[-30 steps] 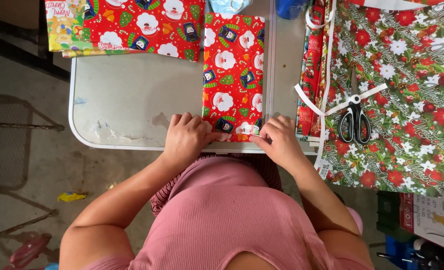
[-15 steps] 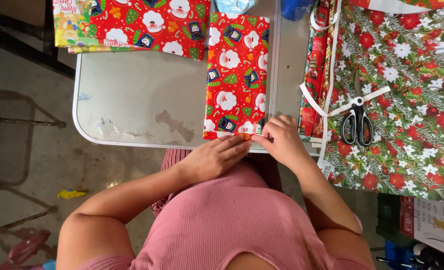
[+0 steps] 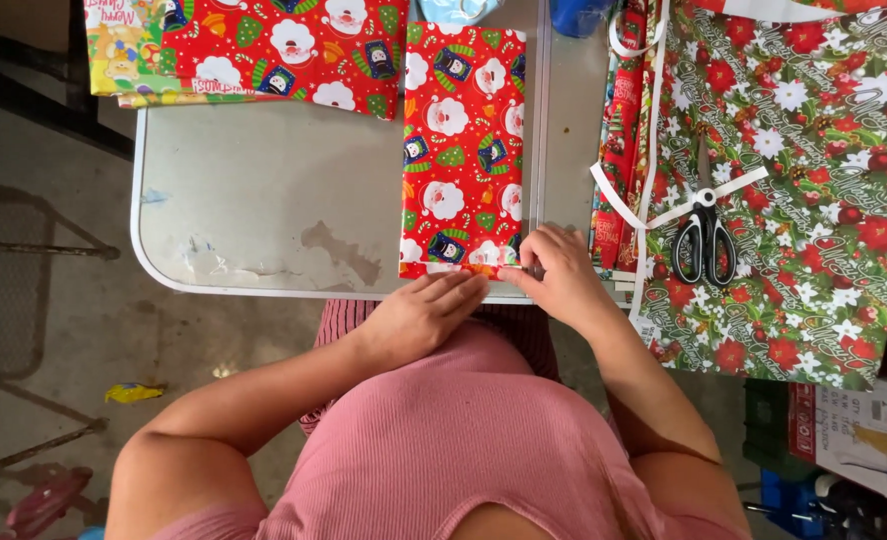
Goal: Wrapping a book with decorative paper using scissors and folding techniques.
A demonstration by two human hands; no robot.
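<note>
Red wrapping paper (image 3: 461,150) printed with festive figures lies flat on the grey table (image 3: 264,200), its near edge at the table's front rim. The right hand (image 3: 562,275) pinches that edge at the paper's near right corner with curled fingers, while the left hand (image 3: 424,315) rests just below the same edge, fingers loosely extended and holding nothing. Black-handled scissors (image 3: 705,235) lie well to the right of the paper, on a floral sheet (image 3: 814,150).
</note>
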